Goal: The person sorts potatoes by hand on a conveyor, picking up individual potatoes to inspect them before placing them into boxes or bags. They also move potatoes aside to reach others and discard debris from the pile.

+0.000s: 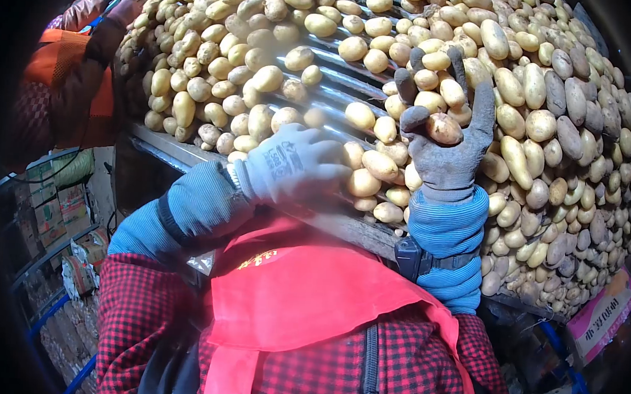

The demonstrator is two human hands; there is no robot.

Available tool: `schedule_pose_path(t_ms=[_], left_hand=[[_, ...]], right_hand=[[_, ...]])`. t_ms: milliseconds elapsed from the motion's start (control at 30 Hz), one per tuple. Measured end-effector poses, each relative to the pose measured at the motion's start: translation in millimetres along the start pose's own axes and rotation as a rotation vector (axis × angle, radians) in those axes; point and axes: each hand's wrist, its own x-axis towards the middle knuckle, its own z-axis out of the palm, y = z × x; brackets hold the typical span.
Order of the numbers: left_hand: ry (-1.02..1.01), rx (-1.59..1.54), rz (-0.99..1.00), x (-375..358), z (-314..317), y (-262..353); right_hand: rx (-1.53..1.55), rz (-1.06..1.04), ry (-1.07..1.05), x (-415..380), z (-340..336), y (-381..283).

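Note:
My left hand (292,166), in a pale grey glove with print on its back, is over the potatoes at the front edge of the slatted metal bed (338,78). Its fingers point right, blurred and partly turned under, so I cannot see what they hold. Palm up among the potatoes lies my right hand (447,157) in a dirt-darkened grey glove. A brownish potato (444,129) rests in its palm. The fingers and thumb curve up around several yellow potatoes (431,101) just beyond it.
A large heap of potatoes (537,126) rises on the right, and more potatoes (194,72) cover the left. A wooden front edge (359,235) borders the bed. Another person in an orange vest (63,80) works at far left. Stacked boxes (69,204) stand below; a pink sign (602,315) is at lower right.

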Motion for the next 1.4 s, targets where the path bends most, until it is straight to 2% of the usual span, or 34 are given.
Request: schedule_pose_path(t_ms=[67, 133, 167, 233, 333, 367, 500, 667, 733, 767, 800, 867, 933, 1000, 1167, 1200, 1267, 1400], left_hand=[[-0.026, 0.042, 0.03, 0.4, 7.3, -0.1], [-0.04, 0.086, 0.028, -1.9, 9.5, 4.5], [-0.049, 0.119, 0.033, -1.2, 9.6, 5.8], [-0.139, 0.189, 0.041, 3.3, 9.5, 6.4], [-0.271, 0.264, 0.08, 11.1, 3.9, 6.9], [-0.315, 0.264, 0.068, 13.3, 0.0, 8.7], [-0.277, 0.224, 0.052, 18.5, -0.2, 7.7], [-0.409, 0.228, -0.027, 24.7, -7.5, 10.4], [-0.504, 0.275, -0.048, 35.6, -16.1, 21.0], [-0.535, 0.281, -0.067, 40.2, -17.6, 24.4], [-0.591, 0.278, -0.108, 48.9, -16.6, 25.7], [-0.602, 0.26, -0.103, 55.0, -26.1, 26.5], [-0.544, 0.277, -0.105, 44.6, -22.2, 24.7], [-0.535, 0.31, -0.113, 44.5, -23.0, 23.9], [-0.6, 0.368, -0.12, 49.9, -19.8, 22.6], [-0.603, 0.373, -0.116, 52.1, -20.0, 21.2], [-0.561, 0.37, -0.054, 52.0, -16.9, 13.5], [-0.503, 0.198, -0.058, 54.7, -22.2, 2.8]], right_hand=[[0.283, 0.142, 0.044, 0.1, 4.4, -9.3], [0.163, 0.074, 0.032, -2.4, 0.0, -2.8], [-0.1, -0.075, -0.002, -0.8, -8.1, 10.6], [-0.388, -0.246, -0.029, -2.1, -12.3, 20.7], [-0.445, -0.285, -0.013, -3.0, -15.6, 21.9], [-0.449, -0.275, -0.011, -2.5, -15.7, 21.4], [-0.331, -0.182, -0.018, 2.7, -6.0, 3.7], [-0.266, -0.176, -0.042, 1.1, -8.8, 7.6], [-0.091, -0.122, -0.079, 4.1, -11.3, 11.3], [0.095, -0.044, -0.11, 2.4, -10.3, 11.1], [0.467, 0.155, -0.116, 1.0, -7.7, 6.1], [0.963, 0.419, -0.163, 2.8, -7.1, -0.9], [1.21, 0.538, -0.243, 8.3, -10.7, -8.1], [1.136, 0.574, -0.167, 7.7, -9.5, -13.6], [1.25, 0.607, -0.185, 8.0, -11.3, -10.9], [1.074, 0.529, -0.184, 6.0, -10.8, -11.1], [0.937, 0.462, -0.165, 5.5, -9.0, -11.4], [0.919, 0.446, -0.162, 4.5, -5.6, -12.1]])
